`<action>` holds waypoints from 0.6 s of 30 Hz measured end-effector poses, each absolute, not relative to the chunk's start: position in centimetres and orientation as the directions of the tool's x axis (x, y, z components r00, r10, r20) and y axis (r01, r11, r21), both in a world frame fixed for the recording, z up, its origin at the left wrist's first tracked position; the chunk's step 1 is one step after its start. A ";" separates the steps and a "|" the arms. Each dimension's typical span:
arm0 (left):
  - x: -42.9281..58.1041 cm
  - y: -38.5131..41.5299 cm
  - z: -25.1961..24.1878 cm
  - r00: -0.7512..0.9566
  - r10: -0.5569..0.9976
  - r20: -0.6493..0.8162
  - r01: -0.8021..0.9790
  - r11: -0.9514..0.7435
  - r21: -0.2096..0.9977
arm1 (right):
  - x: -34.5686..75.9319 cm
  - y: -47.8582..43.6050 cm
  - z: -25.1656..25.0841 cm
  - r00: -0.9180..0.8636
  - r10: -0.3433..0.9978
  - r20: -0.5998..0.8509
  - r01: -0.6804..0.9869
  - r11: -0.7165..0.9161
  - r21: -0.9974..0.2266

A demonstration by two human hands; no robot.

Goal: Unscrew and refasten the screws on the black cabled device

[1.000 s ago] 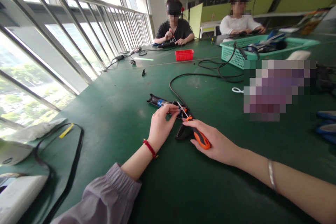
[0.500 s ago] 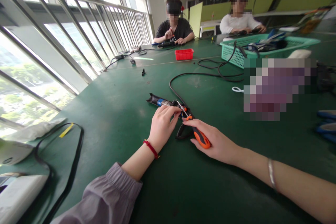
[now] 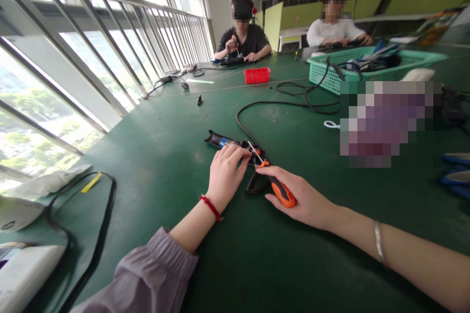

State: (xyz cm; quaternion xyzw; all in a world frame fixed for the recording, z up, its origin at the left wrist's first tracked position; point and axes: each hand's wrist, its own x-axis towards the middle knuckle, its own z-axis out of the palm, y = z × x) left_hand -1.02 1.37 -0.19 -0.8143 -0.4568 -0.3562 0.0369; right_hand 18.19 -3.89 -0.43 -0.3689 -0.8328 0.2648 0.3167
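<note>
On the green table lies a black corded device point(image 3: 216, 138), its housing seemingly open, with a blue part and orange bits showing inside. My left hand point(image 3: 227, 168) rests over its middle, thumb and fingertips drawn together in a pinch at the inner parts. What sits between those fingertips is too small to make out. An orange-and-black screwdriver point(image 3: 283, 192) is gripped in my right hand point(image 3: 310, 200), its metal shaft slanting up and left over the device, close to my left fingertips. A black looped handle-like part point(image 3: 253, 186) of the device shows below the screwdriver's shaft.
A black cord point(image 3: 264, 103) runs from the device toward a green basket point(image 3: 325, 76) of tools. Farther off are a red tray point(image 3: 257, 76) and a small black piece point(image 3: 199, 100). Two people sit across the table. A black strap point(image 3: 110, 205) lies left, blue-handled tools point(image 3: 458, 176) right.
My hands, the screwdriver and the device hold nearly the same place. Across the table, one person's raised hand has shifted slightly left.
</note>
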 end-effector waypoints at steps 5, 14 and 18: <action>-1.9 1.6 0.3 0.306 0.728 0.614 0.835 -0.515 0.194 | 18.6 -4.1 0.1 -0.327 0.789 0.520 0.386 0.614 -0.688; -3.6 3.2 -0.6 0.390 0.772 0.501 0.804 -0.551 0.225 | 18.8 -4.9 0.6 -0.219 0.662 0.716 0.432 0.724 -0.538; -3.5 3.1 -0.7 0.389 0.776 0.496 0.823 -0.535 0.192 | 18.6 -4.8 0.4 -0.222 0.684 0.695 0.440 0.706 -0.555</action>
